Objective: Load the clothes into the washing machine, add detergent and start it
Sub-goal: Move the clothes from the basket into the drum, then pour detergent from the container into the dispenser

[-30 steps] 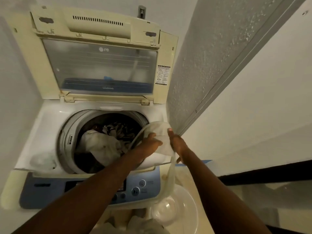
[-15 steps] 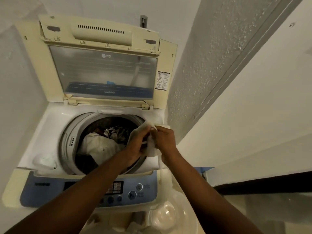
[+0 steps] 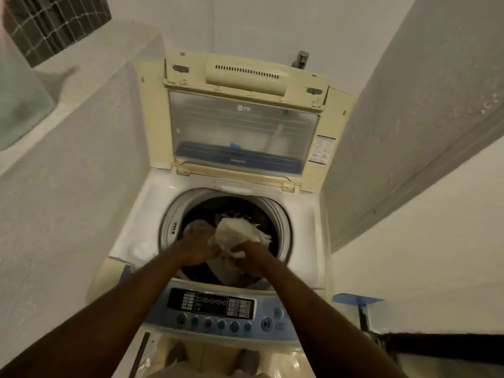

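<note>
My left hand (image 3: 201, 248) and right hand (image 3: 249, 251) both clutch a white cloth (image 3: 236, 231), bunched small to clear the drum (image 3: 283, 230) mouth. It hangs over the laundry, lid (image 3: 240, 126) propped at twelve o'clock.

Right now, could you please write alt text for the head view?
Two hands, left and right, push a white cloth into the drum of a top-loading washing machine with its lid open.
</note>
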